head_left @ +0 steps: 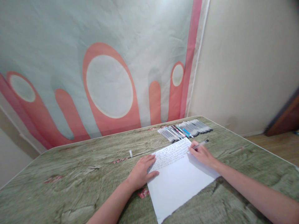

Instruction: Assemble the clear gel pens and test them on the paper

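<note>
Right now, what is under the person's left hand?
The left hand lies flat on the left edge of the white paper, which rests on the green table. Handwriting fills the paper's top part. Whatever is written under the fingers is hidden. The right hand holds a pen.

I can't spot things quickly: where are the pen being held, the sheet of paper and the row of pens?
pen [202,143], head view, barrel.
sheet of paper [182,182], head view, blank part.
row of pens [187,130], head view, middle.

Left hand [140,173]: flat, palm down, fingers spread, forearm bare | Right hand [201,153]: fingers curled in a writing grip, forearm extended
</note>
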Demonstrator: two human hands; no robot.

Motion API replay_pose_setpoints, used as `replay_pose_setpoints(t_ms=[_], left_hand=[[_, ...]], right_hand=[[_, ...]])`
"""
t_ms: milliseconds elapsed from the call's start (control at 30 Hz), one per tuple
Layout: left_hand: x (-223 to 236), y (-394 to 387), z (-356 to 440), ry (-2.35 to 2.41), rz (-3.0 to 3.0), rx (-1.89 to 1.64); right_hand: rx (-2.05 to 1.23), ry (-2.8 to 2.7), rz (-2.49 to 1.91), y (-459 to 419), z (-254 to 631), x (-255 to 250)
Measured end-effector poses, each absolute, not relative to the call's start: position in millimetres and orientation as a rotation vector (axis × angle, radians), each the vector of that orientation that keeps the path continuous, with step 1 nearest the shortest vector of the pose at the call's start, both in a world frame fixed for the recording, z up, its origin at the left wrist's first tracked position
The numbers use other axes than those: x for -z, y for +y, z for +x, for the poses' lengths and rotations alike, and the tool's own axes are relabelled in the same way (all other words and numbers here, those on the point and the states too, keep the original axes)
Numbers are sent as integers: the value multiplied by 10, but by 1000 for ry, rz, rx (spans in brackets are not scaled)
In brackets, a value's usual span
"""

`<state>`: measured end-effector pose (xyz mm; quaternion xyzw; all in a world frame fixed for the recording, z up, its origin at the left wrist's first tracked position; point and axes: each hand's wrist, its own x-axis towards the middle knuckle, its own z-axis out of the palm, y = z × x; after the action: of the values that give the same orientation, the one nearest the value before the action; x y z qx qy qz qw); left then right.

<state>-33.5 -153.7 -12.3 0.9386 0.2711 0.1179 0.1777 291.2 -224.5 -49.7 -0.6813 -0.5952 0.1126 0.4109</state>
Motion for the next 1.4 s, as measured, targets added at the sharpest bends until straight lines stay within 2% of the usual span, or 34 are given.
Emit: replay_pose_setpoints(t_ms=[667, 1000, 1300, 1400], left_hand=[[147, -1523, -336, 752, 2659, -344], [150, -1588, -355, 738, 2706, -370], [176, -1622, -367, 725, 2735, -450], [154, -1634, -367, 691, 2731, -515]], right_hand=[[-282, -1490, -1704, -2244, 2923, 493], [-421, -1390, -1718, -2307, 2817, 431], [-926, -1319, -1449, -1766, 1917, 202], [-987, -1249, -1347, -1480, 1519, 206]])
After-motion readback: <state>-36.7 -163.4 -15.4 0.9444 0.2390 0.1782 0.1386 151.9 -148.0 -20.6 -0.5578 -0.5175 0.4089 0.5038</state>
